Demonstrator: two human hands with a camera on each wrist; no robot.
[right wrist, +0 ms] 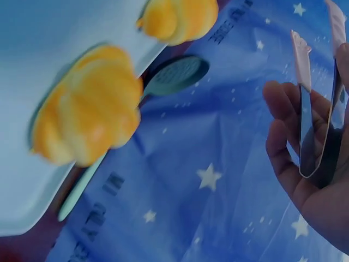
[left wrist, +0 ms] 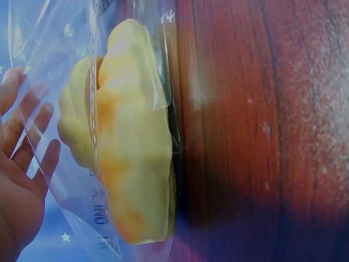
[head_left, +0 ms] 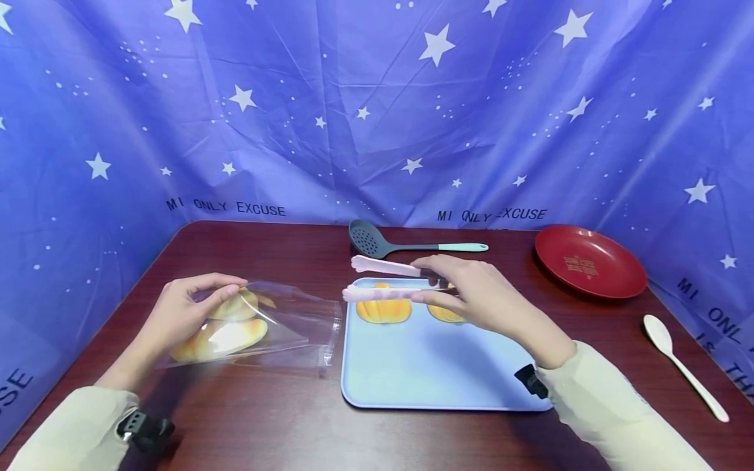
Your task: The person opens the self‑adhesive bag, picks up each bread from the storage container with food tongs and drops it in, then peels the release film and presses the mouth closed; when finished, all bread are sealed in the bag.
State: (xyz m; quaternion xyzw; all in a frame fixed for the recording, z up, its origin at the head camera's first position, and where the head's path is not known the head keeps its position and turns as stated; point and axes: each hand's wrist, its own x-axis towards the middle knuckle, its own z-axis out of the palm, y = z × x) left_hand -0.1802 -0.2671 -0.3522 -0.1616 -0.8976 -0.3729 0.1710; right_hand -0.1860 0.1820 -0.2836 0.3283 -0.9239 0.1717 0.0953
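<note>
At the left, my left hand point(head_left: 179, 314) pinches the upper edge of a clear plastic bag point(head_left: 297, 327) between thumb and forefinger. Inside lie a long golden bread point(left wrist: 133, 147) and, behind it, a rounder bread point(left wrist: 76, 117). My right hand point(head_left: 491, 294) holds tongs with pink paw-shaped tips point(head_left: 383, 294), their arms spread apart with nothing between them. Below the tongs is a light blue tray point(head_left: 406, 373) bearing two shell-shaped breads. One bread point(head_left: 384, 312) is at its back left corner; the other bread point(head_left: 443, 314) is partly hidden by my right hand.
Behind the tray lies a grey skimmer point(head_left: 366, 239) with a mint handle. A red plate point(head_left: 612, 265) stands at the back right, and a white spoon point(head_left: 686, 373) rests near the table's right edge. Blue star-printed cloth point(head_left: 330, 98) hangs around the table.
</note>
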